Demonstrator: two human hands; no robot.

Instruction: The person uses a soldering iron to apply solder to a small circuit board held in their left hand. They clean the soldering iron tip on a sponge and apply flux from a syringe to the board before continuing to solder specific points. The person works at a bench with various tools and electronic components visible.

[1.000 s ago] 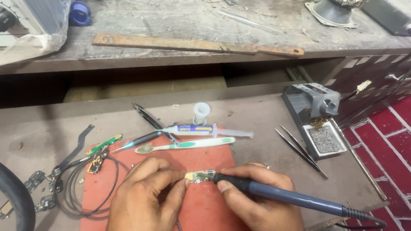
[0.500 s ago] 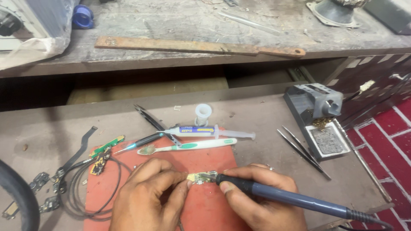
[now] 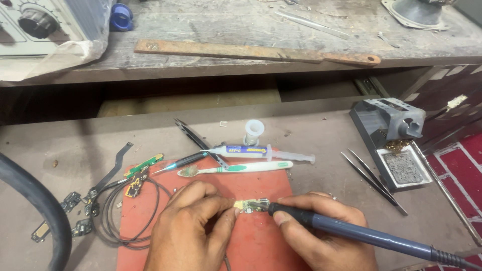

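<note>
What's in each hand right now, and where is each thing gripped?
The right hand grips the soldering iron by the front of its blue handle. The left hand pinches one end of the small circuit board against the red mat.

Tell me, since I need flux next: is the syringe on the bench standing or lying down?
Lying down. The syringe rests flat on the bench, just beyond the toothbrush.
</note>
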